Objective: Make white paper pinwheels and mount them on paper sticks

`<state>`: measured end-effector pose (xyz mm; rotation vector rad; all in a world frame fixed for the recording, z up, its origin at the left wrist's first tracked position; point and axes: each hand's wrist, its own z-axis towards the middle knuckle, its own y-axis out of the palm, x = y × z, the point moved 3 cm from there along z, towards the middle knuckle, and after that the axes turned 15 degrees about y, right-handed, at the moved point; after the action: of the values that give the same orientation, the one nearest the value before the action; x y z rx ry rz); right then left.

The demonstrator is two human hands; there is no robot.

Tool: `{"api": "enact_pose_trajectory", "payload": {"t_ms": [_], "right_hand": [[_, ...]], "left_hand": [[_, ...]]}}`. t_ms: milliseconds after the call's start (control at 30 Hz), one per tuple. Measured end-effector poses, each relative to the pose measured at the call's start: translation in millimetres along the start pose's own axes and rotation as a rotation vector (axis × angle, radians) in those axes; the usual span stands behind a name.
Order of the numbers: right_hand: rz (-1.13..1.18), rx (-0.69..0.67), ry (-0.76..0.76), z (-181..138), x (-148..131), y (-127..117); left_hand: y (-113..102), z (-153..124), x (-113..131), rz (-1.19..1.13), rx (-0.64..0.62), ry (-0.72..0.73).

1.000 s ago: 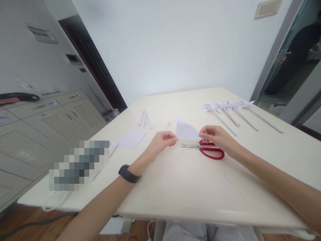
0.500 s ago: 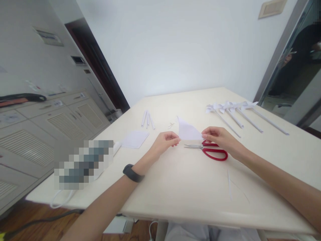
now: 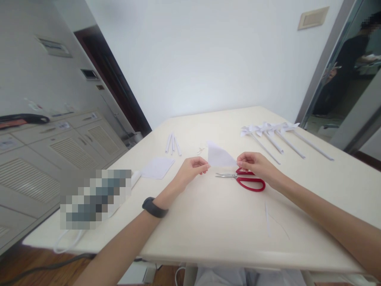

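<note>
A white folded triangle of paper (image 3: 219, 157) is held up just above the cream table (image 3: 214, 214) between my two hands. My left hand (image 3: 192, 169) pinches its left corner with fingers curled. My right hand (image 3: 256, 165) pinches its right corner. Red-handled scissors (image 3: 245, 179) lie on the table right under my right hand, blades pointing left. A black band sits on my left wrist.
Several white paper pinwheels on sticks (image 3: 275, 135) lie at the far right. Rolled paper sticks (image 3: 172, 143) and a flat paper square (image 3: 157, 167) lie to the left. Thin paper strips (image 3: 268, 218) lie near the front edge. Cabinets stand left; another person stands beyond the doorway at right.
Both hands still hold the paper triangle in nearly the same place; only my head has shifted slightly, moving the whole scene a little in view.
</note>
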<state>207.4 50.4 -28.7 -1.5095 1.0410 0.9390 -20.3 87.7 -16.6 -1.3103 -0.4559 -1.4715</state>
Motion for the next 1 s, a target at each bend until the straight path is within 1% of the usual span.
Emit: {"api": "enact_pose_trajectory", "payload": {"t_ms": [67, 200, 333, 400, 500, 633, 800, 900, 1000], "right_hand": [[-0.004, -0.009, -0.001, 1, 0, 0], [-0.011, -0.078, 0.022, 3, -2, 0], [-0.062, -0.063, -0.004, 3, -5, 0], [-0.031, -0.085, 0.001, 0, -8, 2], [0.062, -0.129, 0.064, -5, -11, 6], [0.093, -0.150, 0.078, -9, -11, 8], [0.123, -0.249, 0.054, -13, -13, 14], [0.154, -0.271, 0.059, -17, -16, 17], [0.133, -0.293, 0.100, -17, -15, 17]], "left_hand": [[0, 0, 0, 0.004, -0.001, 0.000], [1, 1, -2, 0.017, -0.029, -0.014], [4, 0, -4, 0.014, -0.099, -0.043], [6, -2, -5, -0.002, -0.144, -0.055], [9, -6, -6, -0.024, -0.204, -0.068], [10, -10, -7, -0.026, -0.240, -0.085], [10, -11, -1, -0.064, -0.292, -0.105], [12, -12, 4, -0.123, -0.350, -0.122], [12, -11, 10, -0.139, -0.391, -0.133]]}}
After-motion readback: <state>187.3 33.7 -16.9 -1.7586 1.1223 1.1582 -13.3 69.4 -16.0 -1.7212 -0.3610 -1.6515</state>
